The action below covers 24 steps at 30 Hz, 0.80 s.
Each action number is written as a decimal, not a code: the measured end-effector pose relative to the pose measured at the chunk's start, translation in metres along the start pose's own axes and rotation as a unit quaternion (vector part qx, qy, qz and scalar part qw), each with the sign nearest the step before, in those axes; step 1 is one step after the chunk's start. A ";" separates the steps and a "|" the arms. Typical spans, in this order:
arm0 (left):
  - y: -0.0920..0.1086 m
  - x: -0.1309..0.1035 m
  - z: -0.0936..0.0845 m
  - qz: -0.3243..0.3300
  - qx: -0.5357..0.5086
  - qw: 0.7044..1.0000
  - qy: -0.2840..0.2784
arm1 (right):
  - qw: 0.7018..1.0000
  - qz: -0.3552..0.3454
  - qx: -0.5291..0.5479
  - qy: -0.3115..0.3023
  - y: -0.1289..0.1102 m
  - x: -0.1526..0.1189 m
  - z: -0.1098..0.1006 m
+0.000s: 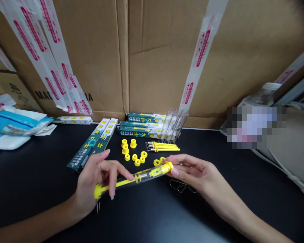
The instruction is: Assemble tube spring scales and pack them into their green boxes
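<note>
A clear tubular spring scale (144, 176) with yellow end caps is held between my two hands above the black table, its right end a little higher. My left hand (91, 182) is closed around its left end, fingers bent over the tube, and a metal hook hangs below that cap. With thumb and fingers my right hand (195, 170) pinches the yellow cap at the other end. Behind the tube lie several loose yellow caps and rings (125, 149). Yellow rods with metal ends (164, 147) lie beside them. Wire hooks (182, 185) are partly hidden below my right hand.
Several clear tubes (173, 126) stand at the back near printed boxes (139, 130). More boxes (92, 145) lie at left. Plastic packaging (17, 123) sits far left, a bottle (260, 96) and a beige bag (291, 145) far right. Large cardboard (157, 67) walls the rear.
</note>
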State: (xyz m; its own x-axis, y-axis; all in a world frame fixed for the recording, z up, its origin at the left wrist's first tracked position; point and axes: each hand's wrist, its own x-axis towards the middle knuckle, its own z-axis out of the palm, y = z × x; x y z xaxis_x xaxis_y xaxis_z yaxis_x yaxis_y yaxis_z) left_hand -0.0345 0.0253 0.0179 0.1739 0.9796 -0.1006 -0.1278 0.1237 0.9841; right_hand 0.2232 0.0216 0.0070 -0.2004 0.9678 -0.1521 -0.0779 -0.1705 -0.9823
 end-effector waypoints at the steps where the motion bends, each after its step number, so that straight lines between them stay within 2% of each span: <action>1: -0.001 0.000 -0.001 -0.002 0.002 1.000 -0.006 | 1.000 -0.002 0.002 0.002 0.000 0.000 0.000; 4: -0.003 0.001 -0.003 -0.002 0.012 1.000 -0.015 | 1.000 0.002 0.024 0.008 0.001 -0.001 0.003; 8: -0.006 0.000 -0.004 0.006 0.011 1.000 -0.024 | 0.997 0.028 0.064 -0.030 0.003 -0.003 0.008; 14: -0.009 -0.001 -0.005 0.010 0.003 0.999 -0.031 | 0.999 -0.001 0.023 -0.025 0.006 -0.004 0.010; 24: 0.000 0.000 -0.002 0.007 0.022 0.999 -0.044 | 0.999 -0.023 0.026 -0.017 -0.002 -0.003 0.008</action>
State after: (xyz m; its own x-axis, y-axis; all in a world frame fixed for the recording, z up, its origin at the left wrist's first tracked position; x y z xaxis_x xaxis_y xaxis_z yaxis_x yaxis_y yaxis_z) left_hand -0.0363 0.0252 0.0175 0.2579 0.9631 -0.0763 -0.0873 0.1019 0.9910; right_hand 0.2166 0.0172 0.0102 -0.2288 0.9680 -0.1030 -0.1372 -0.1368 -0.9811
